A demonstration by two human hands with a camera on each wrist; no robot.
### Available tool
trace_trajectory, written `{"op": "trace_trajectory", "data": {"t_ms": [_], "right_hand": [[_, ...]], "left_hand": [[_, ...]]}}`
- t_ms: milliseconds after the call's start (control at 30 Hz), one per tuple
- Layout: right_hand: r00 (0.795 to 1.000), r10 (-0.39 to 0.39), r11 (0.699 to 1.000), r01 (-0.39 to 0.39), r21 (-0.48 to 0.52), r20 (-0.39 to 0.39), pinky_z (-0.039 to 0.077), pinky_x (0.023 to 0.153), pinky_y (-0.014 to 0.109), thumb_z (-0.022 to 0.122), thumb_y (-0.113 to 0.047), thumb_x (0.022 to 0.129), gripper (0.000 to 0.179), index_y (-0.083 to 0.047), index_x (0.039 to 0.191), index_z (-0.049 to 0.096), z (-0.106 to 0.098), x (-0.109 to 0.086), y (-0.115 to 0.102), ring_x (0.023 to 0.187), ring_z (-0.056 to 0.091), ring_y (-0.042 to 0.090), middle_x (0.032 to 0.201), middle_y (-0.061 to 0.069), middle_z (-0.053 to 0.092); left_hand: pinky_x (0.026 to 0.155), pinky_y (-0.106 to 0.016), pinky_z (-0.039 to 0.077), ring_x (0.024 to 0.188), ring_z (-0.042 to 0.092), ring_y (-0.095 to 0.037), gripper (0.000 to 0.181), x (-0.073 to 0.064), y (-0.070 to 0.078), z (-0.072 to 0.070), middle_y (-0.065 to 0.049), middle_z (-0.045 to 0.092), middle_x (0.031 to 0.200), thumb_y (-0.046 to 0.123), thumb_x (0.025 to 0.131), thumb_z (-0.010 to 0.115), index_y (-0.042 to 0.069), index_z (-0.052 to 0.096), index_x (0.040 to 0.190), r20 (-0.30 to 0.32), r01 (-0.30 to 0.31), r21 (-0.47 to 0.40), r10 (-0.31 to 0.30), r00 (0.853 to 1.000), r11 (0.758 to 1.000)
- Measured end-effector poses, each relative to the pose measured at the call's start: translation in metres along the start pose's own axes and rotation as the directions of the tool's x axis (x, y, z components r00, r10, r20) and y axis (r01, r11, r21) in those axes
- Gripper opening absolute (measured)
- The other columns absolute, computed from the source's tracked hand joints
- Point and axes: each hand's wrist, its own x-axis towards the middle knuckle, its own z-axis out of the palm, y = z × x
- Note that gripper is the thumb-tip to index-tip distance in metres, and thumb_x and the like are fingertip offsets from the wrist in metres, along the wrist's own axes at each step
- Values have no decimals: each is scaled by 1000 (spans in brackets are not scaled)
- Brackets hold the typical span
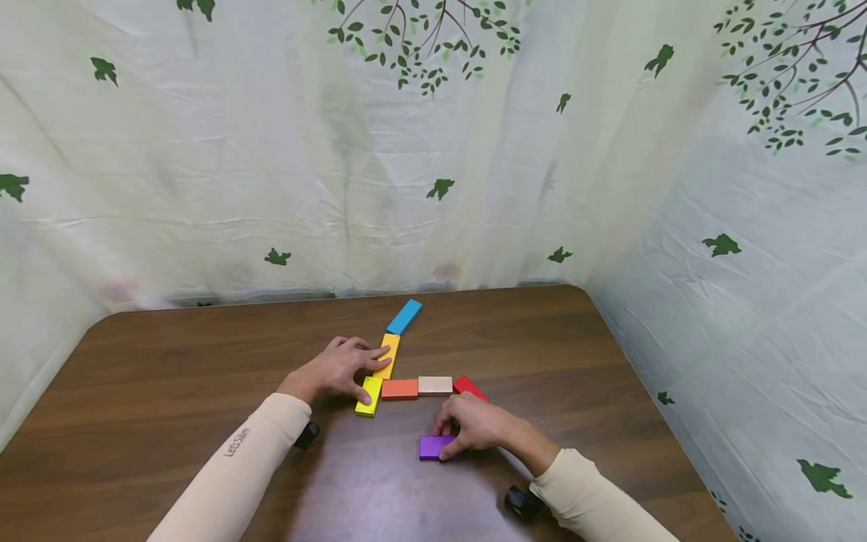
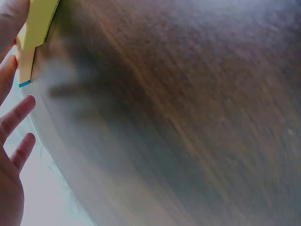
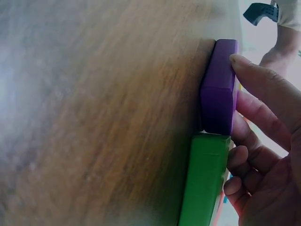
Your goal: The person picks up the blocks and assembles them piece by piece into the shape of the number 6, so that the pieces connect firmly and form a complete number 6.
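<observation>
In the head view my left hand [image 1: 336,366] rests over two blocks with its fingers extended. Its thumb touches the bright yellow block [image 1: 366,403], and fingertips lie on the golden yellow block [image 1: 387,366] beyond. My right hand [image 1: 479,422] pinches a purple block [image 1: 432,449] nearer the front, thumb on one long side and fingers on the other. The right wrist view shows a green block [image 3: 203,181] end to end with the purple one, under the curled fingers; from the head it is hidden.
An orange block [image 1: 400,389], a pale wooden block [image 1: 435,386] and a red block [image 1: 469,386] run rightward from the yellow one. A blue block [image 1: 405,317] angles off at the top. The brown table [image 1: 169,421] meets a leaf-printed curtain [image 1: 379,226] behind.
</observation>
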Motion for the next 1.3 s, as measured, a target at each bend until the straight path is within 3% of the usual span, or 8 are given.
{"op": "trace_trajectory", "data": {"t_ms": [767,1300], "right_hand": [[1000,-24,998,23,-51,-17,42,66,12,85,-25,72,22,-14,88,75,1,1,-3,72,54,-1,75,-13,60],[999,-30,997,28,-78,-13,40,64,13,85,-27,72,20,-15,85,76,7,16,-15,69,51,-2,71,-15,58]], "left_hand": [[98,-56,26,123,42,-35,80,-2,3,0,-5,39,151,51,74,75,15,49,141,-8,18,58,-18,1000,998],[100,-54,25,121,43,-30,80,0,3,0,-3,39,151,53,73,74,17,50,141,0,32,93,-32,999,995]]}}
